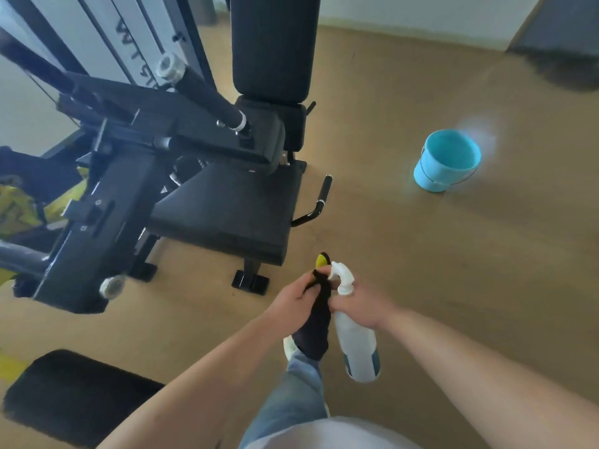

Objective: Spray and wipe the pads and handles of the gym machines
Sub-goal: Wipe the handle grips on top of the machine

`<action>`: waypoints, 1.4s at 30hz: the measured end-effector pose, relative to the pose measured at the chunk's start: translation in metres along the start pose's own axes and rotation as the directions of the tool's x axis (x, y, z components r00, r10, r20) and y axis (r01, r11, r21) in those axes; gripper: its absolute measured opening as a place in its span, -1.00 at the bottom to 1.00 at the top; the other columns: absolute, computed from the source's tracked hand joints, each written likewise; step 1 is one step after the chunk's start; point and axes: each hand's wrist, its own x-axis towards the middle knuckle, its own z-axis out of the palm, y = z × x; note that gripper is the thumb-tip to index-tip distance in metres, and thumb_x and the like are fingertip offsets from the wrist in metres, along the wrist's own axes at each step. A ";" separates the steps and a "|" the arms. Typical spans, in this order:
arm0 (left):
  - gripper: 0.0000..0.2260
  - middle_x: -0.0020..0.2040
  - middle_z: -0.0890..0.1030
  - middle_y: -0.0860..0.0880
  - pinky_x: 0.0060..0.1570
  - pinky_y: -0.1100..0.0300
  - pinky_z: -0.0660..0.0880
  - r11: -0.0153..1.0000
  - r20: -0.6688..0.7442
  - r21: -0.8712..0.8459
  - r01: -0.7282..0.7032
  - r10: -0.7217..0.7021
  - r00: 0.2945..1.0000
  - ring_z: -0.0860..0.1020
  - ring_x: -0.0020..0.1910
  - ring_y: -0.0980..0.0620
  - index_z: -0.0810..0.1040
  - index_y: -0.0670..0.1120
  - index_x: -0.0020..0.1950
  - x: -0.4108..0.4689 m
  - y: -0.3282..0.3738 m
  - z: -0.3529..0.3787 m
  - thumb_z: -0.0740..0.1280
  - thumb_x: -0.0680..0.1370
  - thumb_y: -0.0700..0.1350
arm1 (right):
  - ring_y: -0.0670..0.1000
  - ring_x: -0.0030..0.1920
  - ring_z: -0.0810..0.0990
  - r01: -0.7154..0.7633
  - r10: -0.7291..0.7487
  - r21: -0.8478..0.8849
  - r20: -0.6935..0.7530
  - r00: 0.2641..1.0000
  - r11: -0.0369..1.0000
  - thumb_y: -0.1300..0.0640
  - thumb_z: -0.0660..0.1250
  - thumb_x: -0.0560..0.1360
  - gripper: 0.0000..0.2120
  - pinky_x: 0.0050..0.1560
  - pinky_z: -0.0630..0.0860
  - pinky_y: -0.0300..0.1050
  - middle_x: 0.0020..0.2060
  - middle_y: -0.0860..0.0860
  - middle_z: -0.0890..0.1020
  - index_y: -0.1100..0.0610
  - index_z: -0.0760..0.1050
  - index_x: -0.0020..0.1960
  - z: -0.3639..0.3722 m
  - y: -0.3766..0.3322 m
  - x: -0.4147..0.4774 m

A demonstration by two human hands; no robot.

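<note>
machine frame (129, 176): is running off the left and top edges, its near parts smearing with blur.
back pad (274, 50): is being cut by the top edge.
lettering (136, 43): is showing blurred and partly behind a bar, not reading clearly.
yellow patch (16, 209): is blurring at the left edge; unidentifiable.
spray bottle (356, 348): the stretch between head and body is disappearing behind the right hand (363, 306).
dark cloth (316, 328): is covering part of the left hand (296, 296) and most of a shoe (288, 346).
yellow-and-black object (322, 260): is peeking above the hands, the rest hidden.
low black pad (74, 396): the left forearm (194, 384) is covering its near right corner.
bucket (444, 163): glare is washing over its far rim; contents untellable.
dark shape (564, 66): is blurring, running off the right edge.
</note>
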 end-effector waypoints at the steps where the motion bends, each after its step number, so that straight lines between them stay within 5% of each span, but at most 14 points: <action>1: -0.70 0.18 0.66 0.02 0.37 0.05 0.43 0.998 0.019 -0.064 0.005 -0.003 1.000 0.58 0.22 0.01 0.53 0.09 0.39 0.015 0.009 -0.004 0.16 0.72 -0.12 | -0.24 -0.27 0.46 -0.001 0.001 -0.010 -0.001 1.000 1.000 0.24 0.32 0.57 -0.55 -0.32 0.34 -0.45 -0.25 -0.24 0.51 -0.35 0.35 0.07 -0.014 -0.005 0.006; 6: -0.59 0.36 0.55 0.10 0.44 0.15 0.35 0.994 0.104 -0.108 -0.009 0.020 0.994 0.50 0.32 0.09 0.26 0.37 0.52 0.079 0.059 -0.020 0.12 0.74 -0.04 | -0.22 -0.31 0.50 0.013 -0.012 0.014 -0.094 0.995 1.000 0.19 0.34 0.55 -0.59 -0.19 0.40 -0.22 -0.33 -0.22 0.59 -0.34 0.44 0.11 -0.082 -0.018 0.045; 9: -0.54 0.36 0.53 0.16 0.42 0.22 0.36 0.981 0.137 -0.189 -0.048 0.075 0.988 0.53 0.30 0.16 0.22 0.46 0.42 0.109 0.089 -0.027 0.10 0.75 -0.13 | -0.21 -0.25 0.53 0.021 -0.003 0.099 -0.185 0.983 0.995 0.14 0.43 0.50 -0.53 -0.17 0.40 -0.21 -0.36 -0.30 0.58 -0.34 0.48 0.26 -0.119 -0.021 0.069; 13: -0.54 0.29 0.46 0.31 0.13 0.55 0.38 0.984 0.133 -0.135 -0.116 0.135 0.982 0.48 0.19 0.47 0.16 0.35 0.52 0.142 0.123 -0.034 0.07 0.75 -0.15 | -0.06 -0.08 0.64 0.047 -0.027 0.102 -0.183 0.983 0.994 0.16 0.42 0.50 -0.64 -0.09 0.48 -0.25 -0.23 -0.17 0.70 -0.29 0.55 0.12 -0.160 -0.023 0.099; 16: -0.50 0.32 0.34 0.08 0.33 0.39 0.34 0.970 0.002 0.098 -0.223 0.224 0.975 0.40 0.31 0.16 0.09 0.28 0.58 0.172 0.143 -0.038 0.11 0.74 -0.15 | -0.04 -0.11 0.62 0.085 -0.076 0.093 -0.101 0.992 0.992 0.23 0.38 0.52 -0.67 -0.09 0.49 -0.11 -0.20 -0.16 0.68 -0.22 0.56 0.06 -0.194 -0.025 0.127; 18: -0.49 0.21 0.36 0.00 0.27 0.21 0.44 0.945 -0.093 0.244 -0.218 0.246 0.965 0.46 0.15 0.04 0.03 0.34 0.57 0.195 0.153 -0.040 0.11 0.74 -0.09 | -0.10 -0.12 0.62 0.142 -0.140 0.062 -0.030 0.990 0.988 0.26 0.34 0.52 -0.63 -0.12 0.47 -0.17 -0.16 -0.19 0.68 -0.23 0.57 0.08 -0.218 -0.023 0.150; 22: -0.56 -0.08 0.59 0.04 -0.31 0.29 0.45 0.996 -0.361 -0.035 0.078 -0.085 0.929 0.52 -0.30 0.13 0.11 0.33 0.60 0.217 0.181 -0.036 0.08 0.74 0.02 | -0.08 -0.14 0.58 0.217 -0.215 -0.011 0.097 0.972 0.976 0.22 0.33 0.54 -0.69 -0.12 0.44 -0.12 -0.17 -0.10 0.65 -0.03 0.58 0.24 -0.260 -0.019 0.195; 24: -0.58 0.01 0.63 0.02 -0.28 0.26 0.50 0.983 -0.477 -0.129 0.131 -0.178 0.861 0.55 -0.27 0.10 0.21 0.25 0.60 0.223 0.193 -0.028 0.10 0.73 0.03 | -0.11 -0.22 0.54 0.250 -0.236 -0.078 0.157 0.959 0.965 0.16 0.35 0.54 -0.73 -0.19 0.42 -0.15 -0.25 -0.14 0.60 -0.03 0.57 0.22 -0.282 -0.021 0.215; 29: -0.59 0.10 0.62 0.05 -0.32 0.51 0.42 0.966 -0.649 -0.234 0.105 -0.236 0.724 0.55 -0.23 0.16 0.29 0.15 0.59 0.212 0.222 -0.010 0.14 0.73 -0.06 | -0.09 0.00 0.67 0.353 -0.310 -0.103 0.298 0.903 0.930 0.01 0.34 0.58 -0.75 0.03 0.53 -0.07 -0.17 -0.09 0.75 -0.17 0.51 0.25 -0.311 -0.037 0.247; 31: -0.60 0.29 0.54 0.12 -0.16 0.56 0.43 0.949 -0.681 -0.311 0.055 -0.263 0.683 0.58 -0.03 0.18 0.32 0.14 0.58 0.203 0.227 -0.010 0.14 0.73 -0.10 | -0.12 0.00 0.64 0.417 -0.344 -0.138 0.370 0.863 0.898 0.01 0.33 0.62 -0.72 0.02 0.49 -0.12 -0.19 -0.12 0.73 -0.17 0.47 0.32 -0.312 -0.048 0.250; 34: -0.59 0.45 0.48 0.07 0.34 0.20 0.46 0.875 -0.661 -0.484 -0.010 -0.358 0.659 0.49 0.36 0.03 0.45 0.13 0.50 0.188 0.227 -0.015 0.12 0.72 -0.21 | -0.12 0.02 0.62 0.512 -0.378 -0.209 0.460 0.803 0.833 -0.02 0.33 0.63 -0.65 -0.02 0.47 -0.19 -0.07 -0.16 0.68 -0.16 0.44 0.40 -0.304 -0.065 0.247; 36: -0.53 0.45 0.50 -0.10 0.42 -0.08 0.43 0.702 -0.559 -0.705 -0.097 -0.467 0.685 0.48 0.39 -0.14 0.52 -0.01 0.45 0.173 0.229 -0.019 0.06 0.65 -0.32 | -0.13 0.04 0.63 0.554 -0.388 -0.232 0.505 0.771 0.800 -0.04 0.33 0.61 -0.62 -0.03 0.49 -0.19 -0.02 -0.17 0.66 -0.17 0.43 0.41 -0.297 -0.077 0.245; 39: -0.44 0.34 0.58 -0.22 0.23 -0.07 0.52 0.398 -0.512 -0.846 -0.354 -0.426 0.746 0.57 0.26 -0.22 0.57 -0.16 0.38 0.147 0.226 -0.016 0.11 0.42 -0.34 | -0.14 0.02 0.65 0.611 -0.433 -0.211 0.535 0.725 0.763 -0.06 0.35 0.52 -0.61 0.06 0.57 -0.08 -0.02 -0.17 0.69 -0.18 0.51 0.34 -0.286 -0.097 0.241; 42: -0.43 -0.03 0.69 -0.09 -0.30 0.16 0.48 0.423 -0.631 -0.774 -0.470 -0.456 0.628 0.60 -0.21 -0.03 0.66 -0.03 0.20 0.129 0.219 -0.006 0.03 0.51 -0.51 | -0.18 -0.05 0.67 0.647 -0.452 -0.189 0.573 0.683 0.738 0.06 0.39 0.50 -0.62 0.11 0.57 -0.09 -0.15 -0.14 0.73 -0.15 0.54 0.30 -0.275 -0.116 0.232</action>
